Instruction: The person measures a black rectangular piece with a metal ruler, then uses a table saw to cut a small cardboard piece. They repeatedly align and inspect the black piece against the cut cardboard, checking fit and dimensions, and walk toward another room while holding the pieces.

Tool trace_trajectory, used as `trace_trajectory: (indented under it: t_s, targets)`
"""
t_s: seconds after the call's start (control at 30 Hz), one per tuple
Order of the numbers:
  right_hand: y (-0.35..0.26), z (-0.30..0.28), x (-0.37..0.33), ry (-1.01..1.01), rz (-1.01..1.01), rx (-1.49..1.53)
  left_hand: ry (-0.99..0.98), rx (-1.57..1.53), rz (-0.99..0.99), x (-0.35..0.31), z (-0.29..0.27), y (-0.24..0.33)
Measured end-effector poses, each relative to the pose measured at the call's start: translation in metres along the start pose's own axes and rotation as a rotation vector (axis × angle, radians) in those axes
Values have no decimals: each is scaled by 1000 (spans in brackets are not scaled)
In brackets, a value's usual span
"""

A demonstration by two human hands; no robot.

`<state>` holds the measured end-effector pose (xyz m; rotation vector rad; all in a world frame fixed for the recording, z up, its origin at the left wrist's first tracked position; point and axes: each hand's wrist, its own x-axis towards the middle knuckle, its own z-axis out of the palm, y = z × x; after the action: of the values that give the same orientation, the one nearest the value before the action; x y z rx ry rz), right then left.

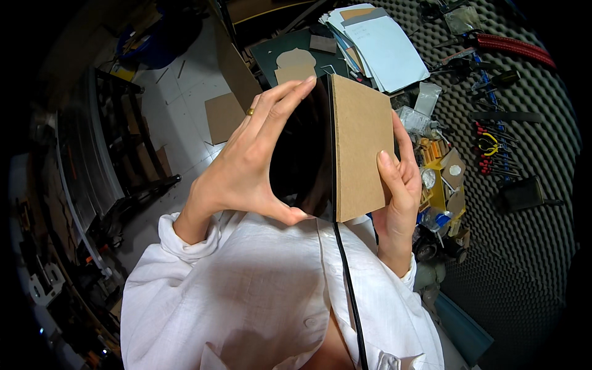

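Left hand (246, 151) is spread, its fingertips and thumb at the far and near ends of a black panel (302, 151); contact cannot be confirmed. Right hand (402, 185) pinches the right edge of a board (361, 148), located immediately right of the panel. Papers (388, 52) lie beyond.

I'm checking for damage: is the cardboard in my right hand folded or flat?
Flat: the cardboard shows one even face with no visible crease, gripped at its edge by the right hand.
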<state>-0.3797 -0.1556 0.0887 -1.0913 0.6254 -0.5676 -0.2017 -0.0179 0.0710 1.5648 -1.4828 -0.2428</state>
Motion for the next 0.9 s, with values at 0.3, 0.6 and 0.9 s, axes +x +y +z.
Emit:
trace_trajectory:
  t_s: [0.3, 0.6, 0.9]
  targets:
    - [-2, 4, 5, -6, 20, 49, -34, -17, -39, 5, -6, 0]
    - [-2, -1, 6, -53, -5, 40, -49, 19, -35, 10, -14, 10]
    - [-2, 9, 5, -53, -56, 142, -16, 38, -1, 13, -19, 22]
